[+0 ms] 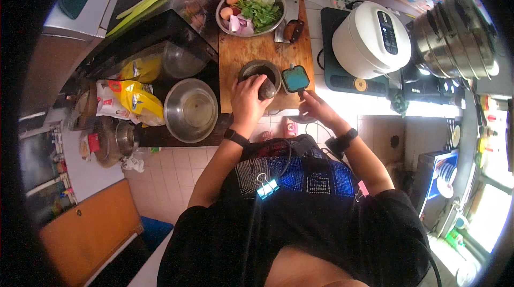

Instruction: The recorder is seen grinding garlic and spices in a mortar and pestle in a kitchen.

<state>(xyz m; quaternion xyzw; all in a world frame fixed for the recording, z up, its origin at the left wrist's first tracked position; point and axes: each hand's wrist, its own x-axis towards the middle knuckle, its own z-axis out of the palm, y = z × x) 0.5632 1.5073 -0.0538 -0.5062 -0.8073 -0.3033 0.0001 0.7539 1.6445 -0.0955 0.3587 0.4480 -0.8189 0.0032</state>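
Observation:
A dark stone mortar [245,67] stands near the front edge of the wooden cutting board [233,50]. Its pestle [268,89] leans with the rounded end towards me. My left hand [251,100] lies over the mortar's near left rim, with the pestle between thumb and index finger; the palm hides part of the bowl. Just right of the mortar is a small square container with a teal top [296,78]. My right hand [315,106] pinches the short dark handle on its near side. What the mortar holds is hard to make out.
Behind the mortar sit a steel bowl [220,22] of eggs, onion pieces and greens, and a cleaver [294,31]. Left are an empty steel basin [192,110] and a yellow bag [138,98]. Right are a white rice cooker [361,42] and stacked steel pots [453,42].

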